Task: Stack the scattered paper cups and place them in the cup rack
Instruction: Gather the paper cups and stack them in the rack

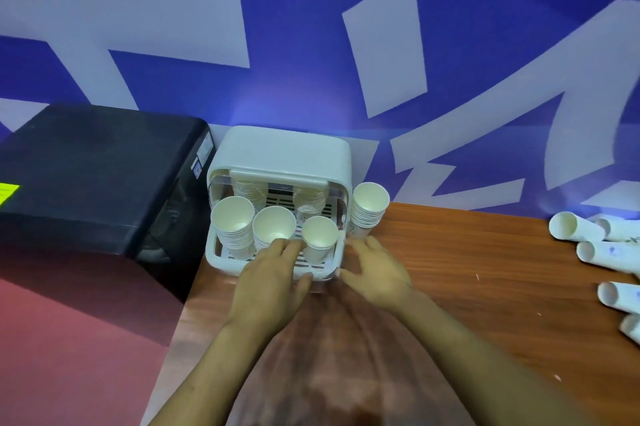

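White plastic forms the cup rack, which stands at the back edge of the wooden table, beside a black box. In its pulled-out tray stand three stacks of paper cups, and two more stacks sit deeper under the lid. One other stack stands on the table, touching the right side of the rack. The left hand rests on the front of the tray, fingers nearly straight, holding nothing. The right hand touches the tray's right corner with spread fingers. Loose cups lie on their sides far to the right.
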`<state>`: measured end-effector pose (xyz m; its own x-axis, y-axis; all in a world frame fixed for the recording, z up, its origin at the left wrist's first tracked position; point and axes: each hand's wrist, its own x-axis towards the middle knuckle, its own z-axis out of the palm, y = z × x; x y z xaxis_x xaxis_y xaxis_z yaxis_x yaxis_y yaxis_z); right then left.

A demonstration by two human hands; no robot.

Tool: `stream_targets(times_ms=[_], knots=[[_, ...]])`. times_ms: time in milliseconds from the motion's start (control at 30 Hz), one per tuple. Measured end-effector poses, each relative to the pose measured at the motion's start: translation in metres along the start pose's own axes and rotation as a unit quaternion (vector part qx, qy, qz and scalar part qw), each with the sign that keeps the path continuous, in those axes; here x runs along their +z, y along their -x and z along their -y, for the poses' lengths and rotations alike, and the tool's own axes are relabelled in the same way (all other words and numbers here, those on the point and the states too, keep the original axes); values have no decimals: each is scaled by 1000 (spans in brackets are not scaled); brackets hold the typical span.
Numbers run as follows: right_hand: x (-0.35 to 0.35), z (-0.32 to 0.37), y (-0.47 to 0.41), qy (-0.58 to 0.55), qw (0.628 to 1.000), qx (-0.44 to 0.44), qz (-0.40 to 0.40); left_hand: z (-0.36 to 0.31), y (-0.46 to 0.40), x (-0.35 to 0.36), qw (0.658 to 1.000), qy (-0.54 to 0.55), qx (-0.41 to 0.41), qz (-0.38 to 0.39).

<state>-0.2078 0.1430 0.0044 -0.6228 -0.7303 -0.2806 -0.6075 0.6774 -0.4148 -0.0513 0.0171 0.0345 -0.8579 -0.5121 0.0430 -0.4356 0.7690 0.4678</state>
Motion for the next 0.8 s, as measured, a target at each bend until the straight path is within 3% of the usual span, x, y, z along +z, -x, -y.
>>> stream_targets(times_ms=[167, 367, 533, 800], knots=[[-27, -59, 50, 2, 998, 39, 40, -35, 2, 31, 998, 23, 24, 48], [-58, -130, 102, -22, 998, 54, 20, -99, 12, 66, 995, 7, 62, 79], [-81, -209, 143, -38, 998, 39, 20, -184, 18, 105, 995, -9, 56, 77], [-113, -348, 221, -85, 993, 63, 54, -321, 49, 193, 986, -23, 35, 159]])
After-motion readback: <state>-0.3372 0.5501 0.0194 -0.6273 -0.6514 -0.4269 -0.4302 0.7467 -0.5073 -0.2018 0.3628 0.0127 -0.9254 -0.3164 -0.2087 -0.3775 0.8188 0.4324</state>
